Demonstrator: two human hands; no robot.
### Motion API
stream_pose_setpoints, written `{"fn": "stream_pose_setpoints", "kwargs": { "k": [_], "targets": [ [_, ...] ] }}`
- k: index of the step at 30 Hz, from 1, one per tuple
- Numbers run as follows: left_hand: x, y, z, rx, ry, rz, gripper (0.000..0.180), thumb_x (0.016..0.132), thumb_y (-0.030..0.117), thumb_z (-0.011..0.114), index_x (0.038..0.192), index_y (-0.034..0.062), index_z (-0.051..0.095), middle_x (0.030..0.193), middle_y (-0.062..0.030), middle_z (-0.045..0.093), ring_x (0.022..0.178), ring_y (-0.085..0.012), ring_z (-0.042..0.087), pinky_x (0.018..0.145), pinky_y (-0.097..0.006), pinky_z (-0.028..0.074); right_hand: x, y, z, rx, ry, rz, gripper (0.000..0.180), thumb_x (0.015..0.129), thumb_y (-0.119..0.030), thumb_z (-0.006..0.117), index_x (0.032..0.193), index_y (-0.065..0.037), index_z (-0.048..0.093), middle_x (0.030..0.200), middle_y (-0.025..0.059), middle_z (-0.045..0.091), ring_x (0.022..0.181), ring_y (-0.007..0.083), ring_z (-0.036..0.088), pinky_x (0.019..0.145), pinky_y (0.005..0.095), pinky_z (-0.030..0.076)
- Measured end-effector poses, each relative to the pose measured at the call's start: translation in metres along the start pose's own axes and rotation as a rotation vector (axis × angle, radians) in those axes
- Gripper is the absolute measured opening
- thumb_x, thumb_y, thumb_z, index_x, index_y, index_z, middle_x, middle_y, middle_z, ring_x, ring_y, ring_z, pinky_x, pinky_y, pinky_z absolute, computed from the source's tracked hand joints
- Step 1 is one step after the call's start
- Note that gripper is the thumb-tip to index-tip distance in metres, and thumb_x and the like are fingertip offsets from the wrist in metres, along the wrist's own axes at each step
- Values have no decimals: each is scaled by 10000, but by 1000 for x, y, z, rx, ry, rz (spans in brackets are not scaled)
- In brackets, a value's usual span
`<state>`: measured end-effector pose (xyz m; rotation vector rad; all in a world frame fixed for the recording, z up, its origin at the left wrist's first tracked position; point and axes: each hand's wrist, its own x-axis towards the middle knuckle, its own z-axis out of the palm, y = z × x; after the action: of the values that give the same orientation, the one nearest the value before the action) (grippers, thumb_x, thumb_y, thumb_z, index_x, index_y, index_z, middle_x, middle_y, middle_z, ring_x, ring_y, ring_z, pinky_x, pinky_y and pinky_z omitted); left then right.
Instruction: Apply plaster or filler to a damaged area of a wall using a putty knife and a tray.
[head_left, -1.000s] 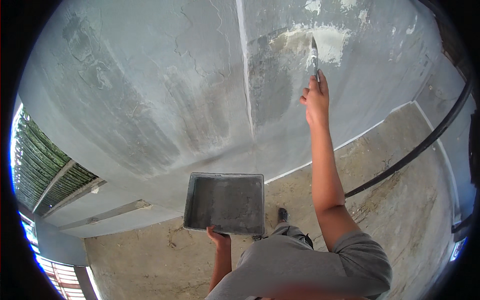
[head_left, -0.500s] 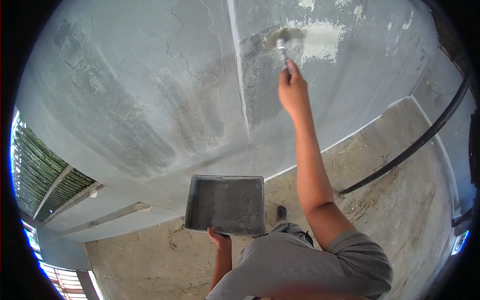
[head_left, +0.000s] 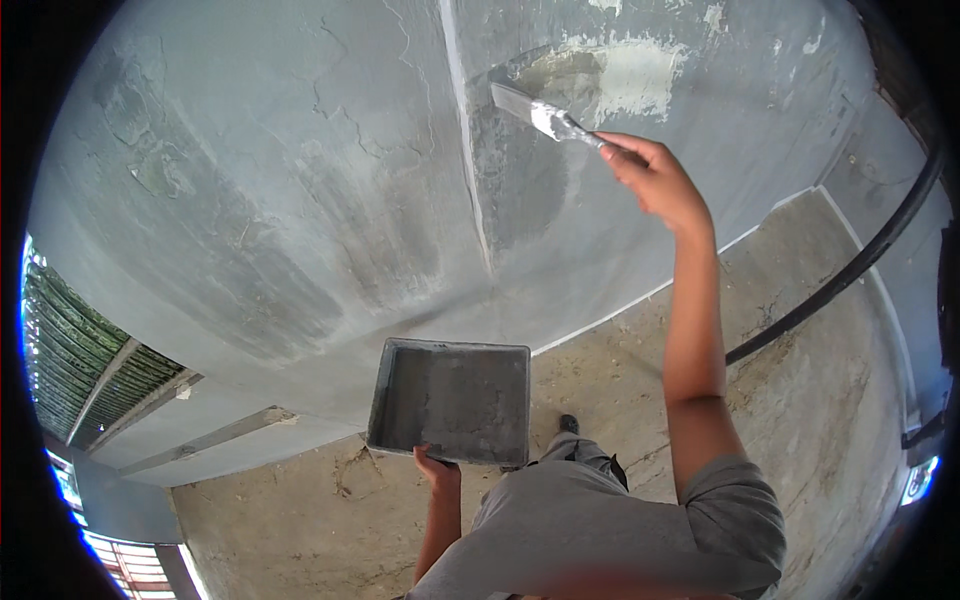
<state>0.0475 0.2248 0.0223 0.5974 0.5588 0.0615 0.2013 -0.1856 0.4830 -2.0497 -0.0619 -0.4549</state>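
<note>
My right hand (head_left: pixel 655 180) is closed round the handle of a flat paintbrush (head_left: pixel 530 108), whose neck is smeared white. The brush slants up and left, its tip at the grey wall (head_left: pixel 330 180) just right of a pale vertical strip (head_left: pixel 462 130). Right of the tip lies a bare whitish patch (head_left: pixel 640 80) with a darker, damp-looking area beside it. Low in front of my body, my left hand (head_left: pixel 437 468) grips the near edge of a black rectangular tray (head_left: pixel 455 347), its thumb over the rim. Dark grey material coats the tray's inside; my other left fingers are hidden beneath it.
Cracks and peeling paint mark the wall. A dark curved pole or hose (head_left: pixel 840 285) crosses on the right above the stained concrete floor (head_left: pixel 290 520). At the left are a slatted opening (head_left: pixel 80 330) and ledges (head_left: pixel 210 440). My shoe (head_left: pixel 569 423) stands near the tray.
My right hand has swung right and slightly down, while the brush has turned from upright to slanting left, its tip moving left from the damp area. The tray has risen slightly.
</note>
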Motion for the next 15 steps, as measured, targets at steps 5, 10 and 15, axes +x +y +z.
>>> {"fn": "stream_pose_setpoints", "kwargs": {
  "k": [5,10,15],
  "targets": [
    [-11,-10,19,-35,70,-20,385,804,382,535,1076,113,579,1116,-43,600,1057,-260,552,894,-426,441,40,45,-54,230,-17,193,387,928,-319,669,1247,-101,646,662,-57,449,492,14,300,389,197,214],
    [-2,-27,16,-86,106,-11,372,795,373,543,1067,122,577,1115,-39,600,1040,-258,552,883,-420,441,42,73,-110,13,333,232,392,946,-353,632,1231,-84,643,646,-63,419,451,5,275,357,209,203],
    [-1,-27,27,-74,117,-42,356,783,357,547,1054,128,577,1098,-35,600,1039,-258,550,882,-420,440,39,78,-107,-538,581,41,324,932,-266,568,1139,-35,658,999,217,682,965,394,650,835,406,500]
  ]
}}
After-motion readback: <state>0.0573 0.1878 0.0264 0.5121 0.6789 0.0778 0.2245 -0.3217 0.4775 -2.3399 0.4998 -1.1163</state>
